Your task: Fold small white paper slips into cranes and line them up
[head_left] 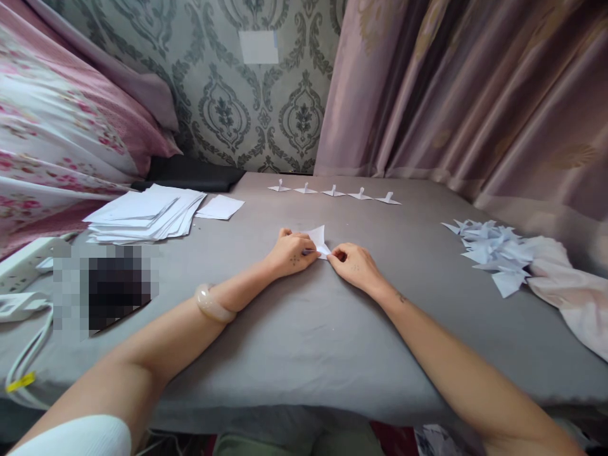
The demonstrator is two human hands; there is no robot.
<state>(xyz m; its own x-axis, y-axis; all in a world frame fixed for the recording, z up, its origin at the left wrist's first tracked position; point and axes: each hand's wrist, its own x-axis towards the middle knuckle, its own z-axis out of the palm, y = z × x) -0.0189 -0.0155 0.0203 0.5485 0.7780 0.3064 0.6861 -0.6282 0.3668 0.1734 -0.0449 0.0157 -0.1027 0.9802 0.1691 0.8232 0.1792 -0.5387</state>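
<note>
A small white folded paper (319, 237) lies on the grey cloth in the middle, between my two hands. My left hand (295, 251) is closed on its left side, fingers bent over the near edge. At the paper's lower right corner, the thumb and fingertips of my right hand (354, 263) pinch together. Part of the paper is hidden under the left fingers. Beyond my hands stands a row of several small folded paper figures (333, 191).
A stack of white paper sheets (147, 215) lies at left, with a loose sheet (221, 207) beside it. At right is a pile of folded paper figures (494, 247) near a pale cloth (560, 272). A white power strip (28, 266) with cables sits at far left, near a blurred-out dark object (118, 285).
</note>
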